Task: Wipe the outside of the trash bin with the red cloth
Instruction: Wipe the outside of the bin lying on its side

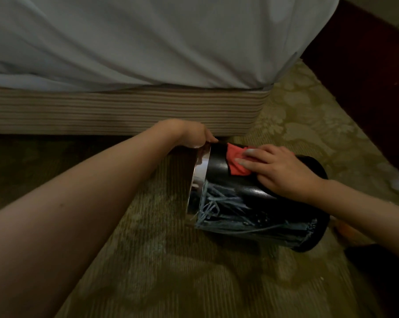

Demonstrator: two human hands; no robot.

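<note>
We look down on a black, glossy, cylindrical trash bin (pixel 230 184) lying on its side on a patterned olive carpet (pixel 171 271), just in front of a bed. Its shiny metal rim (pixel 199 177) points left and its flat base (pixel 317 226) points right. Tipped over like this, the curved wall faces up, which we judge makes the outside easier to reach.

The left hand (pixel 193 135) reaches to the top of the rim. Its grip is clasped over the rim's edge, with the thumb showing and the other fingers hidden behind the metal. This likely keeps the bin from rolling.

The right hand (pixel 278 168) lies flat on the upper wall. Its fingers are extended and press down on a small, crumpled red cloth (pixel 236 160), pinning it to the surface rather than clutching it. The cloth sits near the rim end, touching the black wall, with part of it poking out beyond the fingertips.

The bin's mouth faces away to the left, so we cannot tell whether anything is inside. Pale blue streaks run along the lower wall; we cannot tell whether they are a pattern or reflections.

Behind are the bed's white sheet (pixel 148 42) and its brown striped base (pixel 125 109).
</note>
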